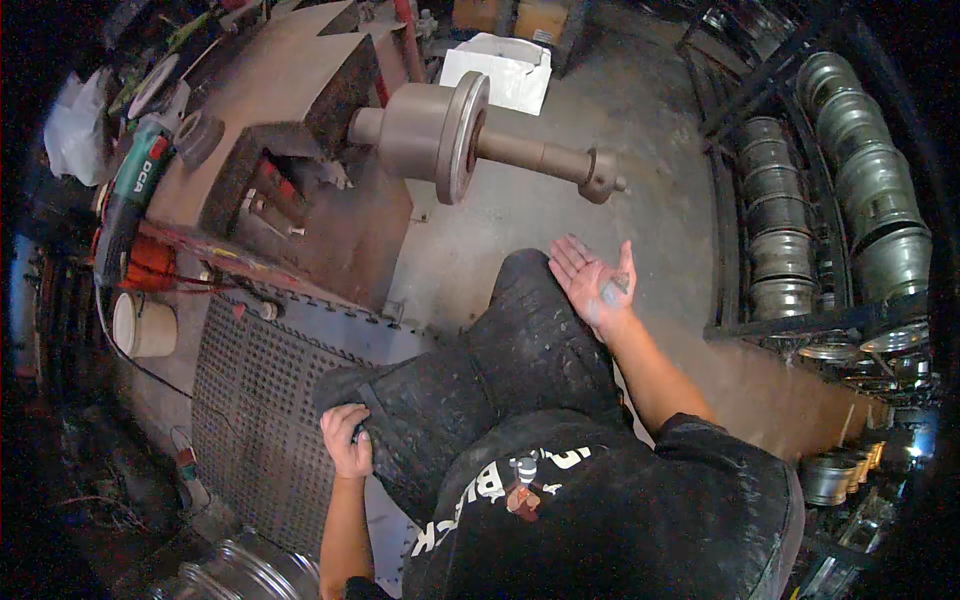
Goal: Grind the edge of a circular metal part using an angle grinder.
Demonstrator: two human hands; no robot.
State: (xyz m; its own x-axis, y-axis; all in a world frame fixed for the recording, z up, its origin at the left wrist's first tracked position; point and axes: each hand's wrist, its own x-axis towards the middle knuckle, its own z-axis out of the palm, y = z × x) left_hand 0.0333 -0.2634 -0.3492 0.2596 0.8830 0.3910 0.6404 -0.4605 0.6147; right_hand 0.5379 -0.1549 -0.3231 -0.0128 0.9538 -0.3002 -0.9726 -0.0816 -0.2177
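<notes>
A: so what's going on here?
B: Left hand (348, 440) is against the dark trousers (440, 390), fingers loosely curled, can't tell if they're holding anything. Right hand (592, 283) is palm up, fingers spread wide, grey patch (614, 289) on the palm, too blurry to call.
A: and the metal shaft (535, 157)?
B: Past the right hand, sticking out beside the counter (250, 105). White container (517, 82) beyond it, wheel rims (868, 175) racked off to the right.
</notes>
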